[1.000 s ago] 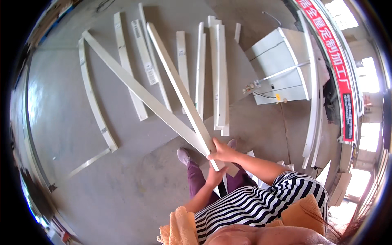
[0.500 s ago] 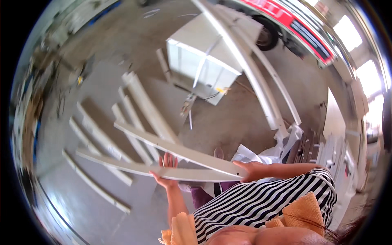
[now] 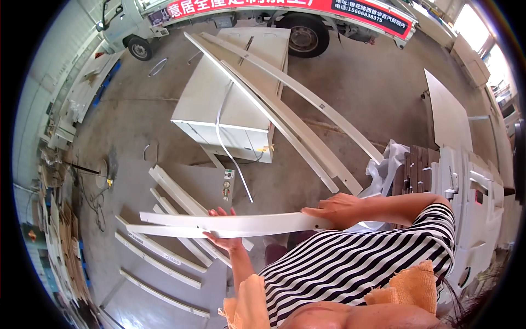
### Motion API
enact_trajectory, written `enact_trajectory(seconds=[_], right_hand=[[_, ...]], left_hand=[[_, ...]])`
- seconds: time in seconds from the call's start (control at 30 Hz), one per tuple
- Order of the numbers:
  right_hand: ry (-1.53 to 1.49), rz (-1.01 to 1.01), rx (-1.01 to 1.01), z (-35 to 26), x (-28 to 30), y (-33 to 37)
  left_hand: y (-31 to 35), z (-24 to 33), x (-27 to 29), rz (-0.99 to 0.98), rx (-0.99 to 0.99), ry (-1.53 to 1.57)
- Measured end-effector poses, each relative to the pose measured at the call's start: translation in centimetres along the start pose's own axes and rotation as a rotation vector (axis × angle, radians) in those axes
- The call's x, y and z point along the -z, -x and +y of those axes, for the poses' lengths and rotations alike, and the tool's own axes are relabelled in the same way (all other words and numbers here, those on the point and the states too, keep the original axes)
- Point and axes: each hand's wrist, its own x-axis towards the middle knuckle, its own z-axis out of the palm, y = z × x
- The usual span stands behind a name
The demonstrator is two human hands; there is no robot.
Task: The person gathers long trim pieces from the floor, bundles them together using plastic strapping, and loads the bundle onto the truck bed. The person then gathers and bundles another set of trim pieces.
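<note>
Two long white strips [image 3: 257,223] lie one against the other across the front of my body. My right hand [image 3: 337,211] is closed around their right end, near a small dark hole. Farther left, my left hand [image 3: 227,242] supports them from below, thumb on the near side and fingertips showing past the far edge. Its palm is partly hidden by the strips. Beyond the left hand, several similar white strips [image 3: 164,293] are spread side by side low on the left, some partly covered by the held pair.
A large white cabinet [image 3: 200,104] stands ahead, with long white strips [image 3: 320,104] slanting across it toward me. Clear plastic wrap [image 3: 388,164] and stacked brown boards [image 3: 413,172] are at the right. A truck [image 3: 224,13] is parked at the back.
The two strips were spread apart like a fan at their left ends and now lie nearly together. My view has shifted, with more of the truck showing.
</note>
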Motion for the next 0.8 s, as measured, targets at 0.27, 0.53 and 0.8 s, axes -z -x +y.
enact_trajectory(seconds=[0.27,0.53,0.8], right_hand=[[-0.33,0.098,-0.081,6.0,-5.3,-2.7],[-0.45,0.409,-0.379,11.2,-8.0,-10.3],[-0.726,0.395,-0.397,12.9,-5.1,-13.2]], left_hand=[[-9.5,-3.3,-3.0,0.302,0.201,-0.52],[-25.4,-12.4,-2.8,0.406,0.411,-0.907],[-35.0,-20.7,1.3,0.429,0.52,-1.382]])
